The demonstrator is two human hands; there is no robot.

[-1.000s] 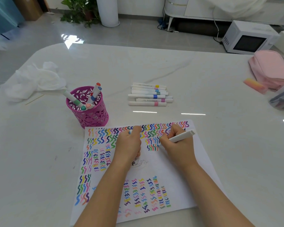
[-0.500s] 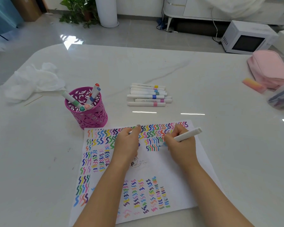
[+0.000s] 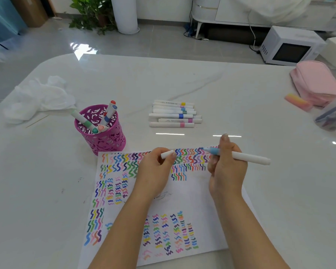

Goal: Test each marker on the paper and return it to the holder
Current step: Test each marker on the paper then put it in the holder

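A white sheet of paper (image 3: 198,193) covered in coloured squiggles lies in front of me. My right hand (image 3: 228,169) grips an uncapped white marker (image 3: 248,157) with a light blue tip, held level above the paper's top edge, tip pointing left. My left hand (image 3: 155,169) pinches the marker's white cap (image 3: 166,153), a short gap from the tip. A magenta cut-out holder (image 3: 103,136) stands left of the paper with several capped markers in it. A pile of white markers (image 3: 173,115) with coloured bands lies beyond the paper.
Crumpled white tissue (image 3: 37,98) lies at the far left. At the right edge sit a pink pouch (image 3: 316,82), a pink-orange eraser (image 3: 297,101) and a clear case (image 3: 334,115). A microwave (image 3: 287,47) stands on the floor beyond the table.
My right hand has lifted the marker off the paper and turned it level, tip to the left. My left hand has raised the cap toward the tip.
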